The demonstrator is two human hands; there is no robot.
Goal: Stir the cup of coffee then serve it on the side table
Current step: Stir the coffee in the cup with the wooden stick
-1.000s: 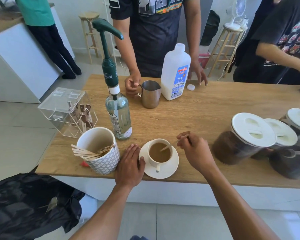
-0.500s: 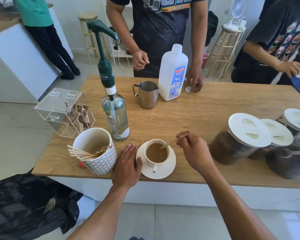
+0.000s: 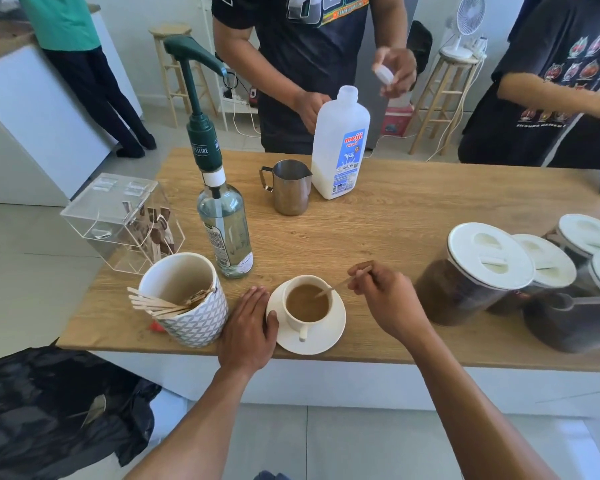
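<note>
- Since half a second ago the person across the counter has lifted the white cap (image 3: 384, 75) off the wooden counter (image 3: 413, 223) and holds it above the milk jug (image 3: 340, 147); the stirrer's tip has shifted a little inside the coffee.
- The cup of coffee (image 3: 307, 303) sits on its saucer (image 3: 329, 337) near the counter's front edge, handle pointing to 6 o'clock.
- The right hand (image 3: 387, 299), at 3 o'clock of the cup, pinches the wooden stir stick (image 3: 336, 286) between curled fingers, its tip dipped in the coffee.
- The left hand (image 3: 248, 327), at 9 o'clock, lies flat and open, thumb touching the saucer's rim and gripping nothing.
- To stir well, I judge: keep small circles clear of the cup wall, as the coffee stands fairly high, and let the left hand keep the saucer from sliding.
- At 9 o'clock, just beyond the left hand, stands the patterned stick holder (image 3: 187, 299); the syrup pump bottle (image 3: 224, 223) is at 11 o'clock, the lidded canisters (image 3: 478, 271) at 3 o'clock.
- No side table is in view; the black bag (image 3: 49, 403) at 7 o'clock, on the floor, may crowd the way out.
</note>
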